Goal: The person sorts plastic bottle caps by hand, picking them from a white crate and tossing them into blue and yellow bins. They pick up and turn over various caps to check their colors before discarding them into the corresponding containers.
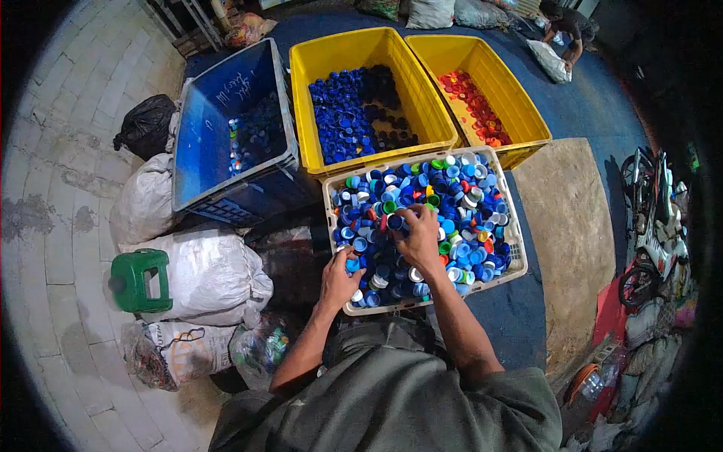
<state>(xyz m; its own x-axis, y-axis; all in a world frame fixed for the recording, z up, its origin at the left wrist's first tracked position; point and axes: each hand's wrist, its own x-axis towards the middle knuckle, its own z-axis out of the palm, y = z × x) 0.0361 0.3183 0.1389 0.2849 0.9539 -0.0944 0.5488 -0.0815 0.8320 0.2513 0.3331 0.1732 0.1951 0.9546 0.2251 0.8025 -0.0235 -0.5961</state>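
Caps (468, 220), mostly blue with some white, green and red, fill the white crate (515, 253) on the floor just in front of the person. The right hand (419, 238) lies on the middle of the heap with its fingers bent down into the caps. The left hand (339, 279) sits at the crate's near-left corner, curled over the caps by the rim. At this size I cannot tell whether either hand has a cap pinched or only rests on them.

Both hands touch the heap, and loose caps lie under and all around the fingers. The biggest spread is right of and beyond the right hand.

The heap reaches close to the rim, so raking through it could push caps over the near edge onto the floor, most likely at the left hand's corner. Smooth, small caps could also slip from a loose pinch and drop back into the mix.

Just beyond the white crate stand two yellow crates, the left one (309, 83) holding blue caps and the right one (514, 99) red ones. A blue crate (203, 135) stands tilted at the far left, with sacks (207, 275) and a green stool (140, 280) near left.
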